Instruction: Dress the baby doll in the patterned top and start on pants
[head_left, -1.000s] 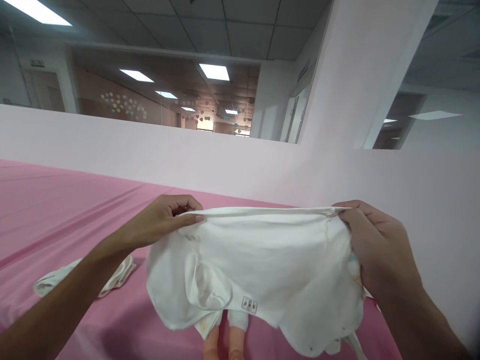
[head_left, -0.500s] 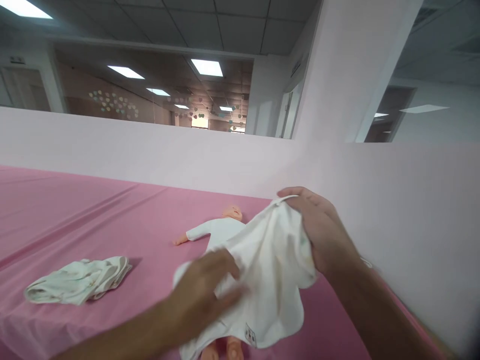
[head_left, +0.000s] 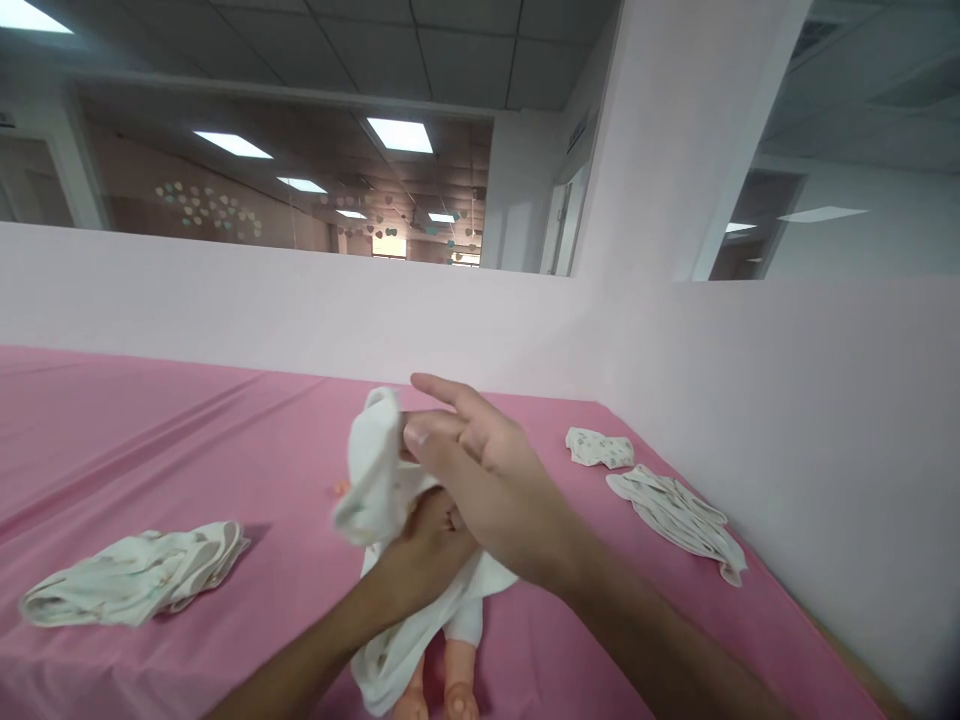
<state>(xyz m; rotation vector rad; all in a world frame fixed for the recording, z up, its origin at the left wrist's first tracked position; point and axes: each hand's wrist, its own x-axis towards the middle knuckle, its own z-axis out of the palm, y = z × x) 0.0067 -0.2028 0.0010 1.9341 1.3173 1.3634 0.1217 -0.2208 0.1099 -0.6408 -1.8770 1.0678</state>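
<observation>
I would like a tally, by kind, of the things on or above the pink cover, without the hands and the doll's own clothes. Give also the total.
Held white garment: 1
Cloth items lying on the pink cover: 3 (one at left, two at right)
Doll, partly hidden: 1
Total: 5

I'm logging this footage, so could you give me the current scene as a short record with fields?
Left hand: below the right hand, among the folds of the white cloth; grip partly hidden
Right hand: at the bunched cloth, index finger extended; hold unclear
White cloth: raised at the hands, lower part hanging down
Doll: on the pink sheet, mostly hidden; lower legs visible
Left side: folded cloth
Right side: small patterned cloth, longer rumpled cloth
</observation>
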